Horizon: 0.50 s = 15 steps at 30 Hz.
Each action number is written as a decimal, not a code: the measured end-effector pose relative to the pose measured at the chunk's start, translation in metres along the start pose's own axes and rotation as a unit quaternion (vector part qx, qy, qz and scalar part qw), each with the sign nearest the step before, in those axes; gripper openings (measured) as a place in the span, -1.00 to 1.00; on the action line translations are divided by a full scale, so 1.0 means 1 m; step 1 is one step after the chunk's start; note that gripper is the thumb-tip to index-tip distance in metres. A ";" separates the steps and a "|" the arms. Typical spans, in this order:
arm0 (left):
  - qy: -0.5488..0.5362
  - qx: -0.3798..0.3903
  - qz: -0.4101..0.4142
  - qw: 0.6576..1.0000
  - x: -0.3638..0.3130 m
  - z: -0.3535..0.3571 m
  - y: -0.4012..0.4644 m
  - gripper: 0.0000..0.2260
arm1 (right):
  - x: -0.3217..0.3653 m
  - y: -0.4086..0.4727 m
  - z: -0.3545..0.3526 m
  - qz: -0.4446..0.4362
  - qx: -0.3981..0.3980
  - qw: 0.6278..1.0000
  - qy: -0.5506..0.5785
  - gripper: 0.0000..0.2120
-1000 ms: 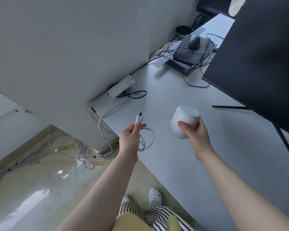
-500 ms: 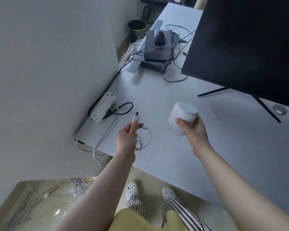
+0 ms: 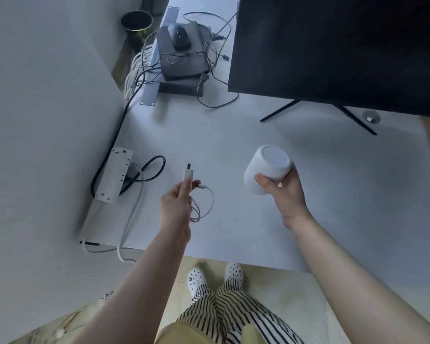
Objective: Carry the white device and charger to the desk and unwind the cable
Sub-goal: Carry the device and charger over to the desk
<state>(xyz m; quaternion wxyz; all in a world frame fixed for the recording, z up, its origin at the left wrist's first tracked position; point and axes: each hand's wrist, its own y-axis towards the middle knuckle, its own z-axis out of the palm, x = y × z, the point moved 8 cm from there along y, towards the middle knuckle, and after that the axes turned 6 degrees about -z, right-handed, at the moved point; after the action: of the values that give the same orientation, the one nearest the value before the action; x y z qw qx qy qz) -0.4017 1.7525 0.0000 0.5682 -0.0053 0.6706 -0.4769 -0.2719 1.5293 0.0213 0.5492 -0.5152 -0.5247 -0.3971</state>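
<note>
At centre frame, a person's left hand (image 3: 175, 207) pinches a slim white charger (image 3: 187, 176), its long axis pointing toward the top of the frame, the coiled cable (image 3: 204, 203) looping just right of the closed fingers. To the right, the right hand (image 3: 287, 192) is wrapped around the white device (image 3: 267, 168), tilted above the desk (image 3: 233, 135). Both are held above the surface; the coil hangs between the hands, nearer the left.
</note>
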 end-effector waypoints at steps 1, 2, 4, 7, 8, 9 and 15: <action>0.000 -0.001 -0.001 1.000 0.001 0.003 0.001 -0.81 | -0.003 0.003 -0.006 -0.003 -0.005 1.000 0.003 -0.39; 0.001 -0.001 0.000 1.000 0.002 0.007 0.002 -0.81 | -0.005 0.006 -0.011 -0.006 -0.010 1.000 0.005 -0.38; 0.001 0.007 0.003 1.000 0.005 0.015 0.005 -0.78 | -0.011 0.015 -0.021 -0.013 -0.019 1.000 -0.002 -0.35; 0.013 0.010 0.009 1.000 0.007 0.024 0.008 -0.75 | -0.020 0.029 -0.029 -0.026 -0.020 0.999 -0.010 -0.36; 0.012 0.009 0.010 1.000 0.009 0.026 0.009 -0.75 | -0.022 0.034 -0.030 -0.032 -0.020 0.999 -0.013 -0.36; 0.013 0.008 0.010 1.000 0.010 0.027 0.010 -0.77 | -0.025 0.037 -0.031 -0.037 -0.021 0.999 -0.018 -0.36; 0.015 0.008 0.010 1.000 0.018 0.034 0.012 -0.79 | -0.046 0.051 -0.029 -0.047 -0.028 0.997 -0.049 -0.36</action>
<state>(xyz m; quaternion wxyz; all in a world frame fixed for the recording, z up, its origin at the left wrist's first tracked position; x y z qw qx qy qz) -0.3759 1.7278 -0.0178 0.5626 0.0135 0.6752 -0.4769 -0.2238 1.5038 -0.0289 0.4891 -0.5237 -0.5633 -0.4114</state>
